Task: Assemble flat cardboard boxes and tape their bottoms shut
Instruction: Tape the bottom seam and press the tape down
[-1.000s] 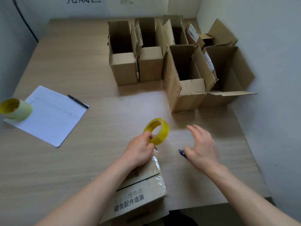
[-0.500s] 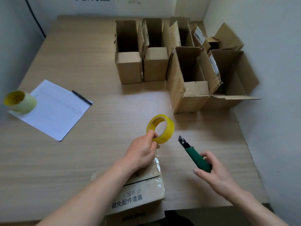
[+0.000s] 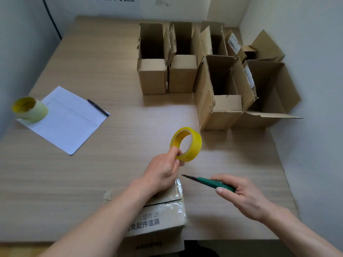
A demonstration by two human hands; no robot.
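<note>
My left hand (image 3: pixel 163 172) pinches a yellow tape roll (image 3: pixel 187 144) and holds it upright above the wooden table (image 3: pixel 92 164). A strip of clear tape runs from the roll down onto the cardboard box (image 3: pixel 159 217) at the table's near edge, which has printed characters on its taped face. My right hand (image 3: pixel 239 195) grips a green utility knife (image 3: pixel 213 183) with its blade out, the tip pointing left toward the tape strip just below my left hand.
Several assembled open boxes (image 3: pixel 219 101) stand in a cluster at the back right against the wall. A white sheet of paper (image 3: pixel 68 119) with a black pen (image 3: pixel 98 110) lies at the left, beside a second tape roll (image 3: pixel 29 109).
My right hand went from open over the table to gripping the green knife, then swung its blade left toward the tape strip. My left hand kept the roll raised.
</note>
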